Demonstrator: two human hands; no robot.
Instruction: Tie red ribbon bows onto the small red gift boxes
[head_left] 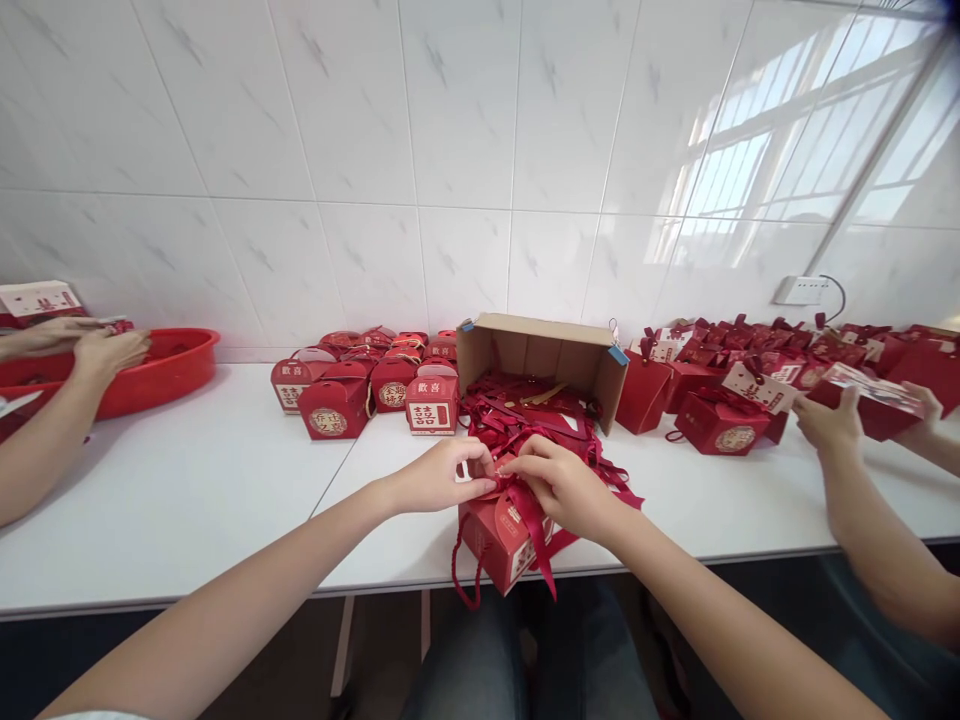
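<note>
A red gift box (491, 535) with printed gold and white patterns stands at the table's front edge, a twisted cord handle hanging from its left side. On top of it, my left hand (442, 475) pinches a red ribbon (534, 515) with thumb and fingers. My right hand (566, 485) is closed on the same ribbon from the other side, and its fingertips nearly meet those of the left. Loose ribbon ends drape down the box's front. The part between my fingertips is mostly hidden. Right behind, a heap of red ribbons (540, 415) spills out of a cardboard box (544, 335).
Several red gift boxes (334, 405) stand to the left on the white table (247, 480). More tied boxes (724, 420) crowd the right. A co-worker's hands (836, 430) hold a box there. At far left, another person's hands (112, 350) work over a red basin (180, 365).
</note>
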